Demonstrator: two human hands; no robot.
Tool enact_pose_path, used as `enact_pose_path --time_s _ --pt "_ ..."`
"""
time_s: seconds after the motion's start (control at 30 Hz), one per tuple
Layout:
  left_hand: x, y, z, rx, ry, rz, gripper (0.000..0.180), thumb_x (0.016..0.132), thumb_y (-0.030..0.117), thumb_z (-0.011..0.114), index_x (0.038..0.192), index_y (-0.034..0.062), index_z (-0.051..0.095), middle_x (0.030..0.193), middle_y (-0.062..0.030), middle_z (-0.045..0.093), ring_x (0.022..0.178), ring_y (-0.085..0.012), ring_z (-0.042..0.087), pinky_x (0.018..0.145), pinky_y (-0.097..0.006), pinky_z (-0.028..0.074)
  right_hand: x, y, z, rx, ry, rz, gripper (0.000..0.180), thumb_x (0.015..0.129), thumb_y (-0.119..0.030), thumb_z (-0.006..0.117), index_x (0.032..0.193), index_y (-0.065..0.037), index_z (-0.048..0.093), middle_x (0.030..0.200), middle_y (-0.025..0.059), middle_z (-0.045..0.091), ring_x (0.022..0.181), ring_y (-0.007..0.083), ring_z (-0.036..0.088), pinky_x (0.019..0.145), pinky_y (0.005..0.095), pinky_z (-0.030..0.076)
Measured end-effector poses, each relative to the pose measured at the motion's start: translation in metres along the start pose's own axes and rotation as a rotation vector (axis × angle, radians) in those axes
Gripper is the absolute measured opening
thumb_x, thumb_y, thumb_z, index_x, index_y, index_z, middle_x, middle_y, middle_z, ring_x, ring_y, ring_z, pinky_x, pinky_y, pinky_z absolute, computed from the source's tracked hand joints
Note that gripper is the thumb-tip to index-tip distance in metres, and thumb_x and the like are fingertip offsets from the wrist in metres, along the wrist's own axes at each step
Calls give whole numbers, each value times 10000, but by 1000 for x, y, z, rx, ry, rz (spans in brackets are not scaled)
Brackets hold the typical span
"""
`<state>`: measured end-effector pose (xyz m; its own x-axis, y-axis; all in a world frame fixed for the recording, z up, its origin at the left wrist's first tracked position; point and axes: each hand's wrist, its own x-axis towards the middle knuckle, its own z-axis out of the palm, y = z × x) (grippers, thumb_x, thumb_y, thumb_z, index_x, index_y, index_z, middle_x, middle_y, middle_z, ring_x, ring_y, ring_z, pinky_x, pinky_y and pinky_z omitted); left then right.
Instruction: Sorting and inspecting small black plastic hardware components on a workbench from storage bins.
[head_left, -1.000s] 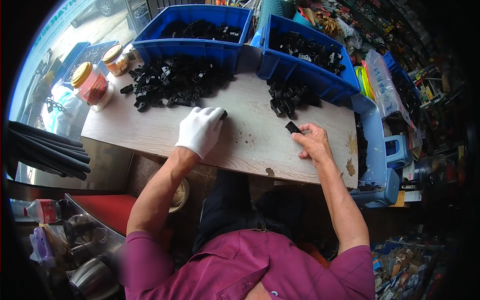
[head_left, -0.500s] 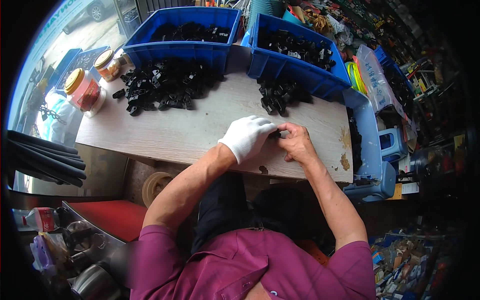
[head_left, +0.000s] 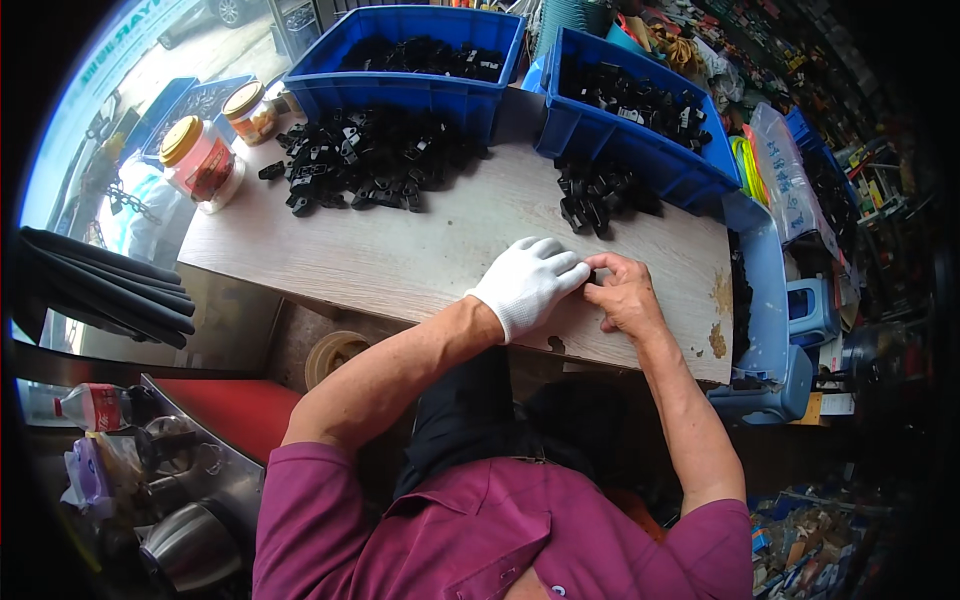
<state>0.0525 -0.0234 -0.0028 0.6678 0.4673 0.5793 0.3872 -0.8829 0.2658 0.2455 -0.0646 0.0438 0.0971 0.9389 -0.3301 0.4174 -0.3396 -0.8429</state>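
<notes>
A small black part (head_left: 590, 279) shows between the fingertips of both hands, just above the table; most of it is hidden. My left hand (head_left: 530, 285), in a white knit glove, has its fingers closed together at the part's left side. From the right, my bare right hand (head_left: 628, 297) pinches the same part between thumb and forefinger. Beyond my hands lies a small heap of similar black parts (head_left: 600, 198). A larger heap of black parts (head_left: 365, 165) spreads across the far left of the table (head_left: 390, 255).
Two blue bins, a left one (head_left: 400, 100) and a right one (head_left: 640, 160), hold more black parts along the back. Two lidded jars (head_left: 205, 170) stand at the left edge. A light blue container (head_left: 765, 290) adjoins the right edge. Dark tubes (head_left: 110, 285) jut in at left.
The whole view has shifted, so the table and bins sit farther right in the picture. Both hands stay together at the small black part, with slight finger movement.
</notes>
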Motion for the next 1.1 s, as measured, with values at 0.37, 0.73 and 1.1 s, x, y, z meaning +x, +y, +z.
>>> enact_pose_path --time_s 0.37,0.73,1.1 --pt "-26 -29 -59 498 331 -514 382 809 157 761 1181 138 677 1124 -52 678 1087 -313 594 872 -453 478 -7 21 -15 209 29 -13 322 815 -115 813 1066 15 658 615 -28 538 456 69 470 422 270 486" --pt "-55 -65 -56 465 214 -405 236 812 22 642 1027 101 700 1085 -67 673 912 -302 641 791 -405 530 40 39 -159 547 826 -40 458 865 -234 800 1241 -47 617 746 92 640 443 150 555 452 339 580" --pt "-50 -63 -58 407 198 -432 276 860 13 608 1115 102 663 1082 -75 723 958 -316 660 810 -420 535 74 39 -98 167 540 -33 403 824 -185 799 1185 -41 695 884 122 690 465 176 600 393 318 532"
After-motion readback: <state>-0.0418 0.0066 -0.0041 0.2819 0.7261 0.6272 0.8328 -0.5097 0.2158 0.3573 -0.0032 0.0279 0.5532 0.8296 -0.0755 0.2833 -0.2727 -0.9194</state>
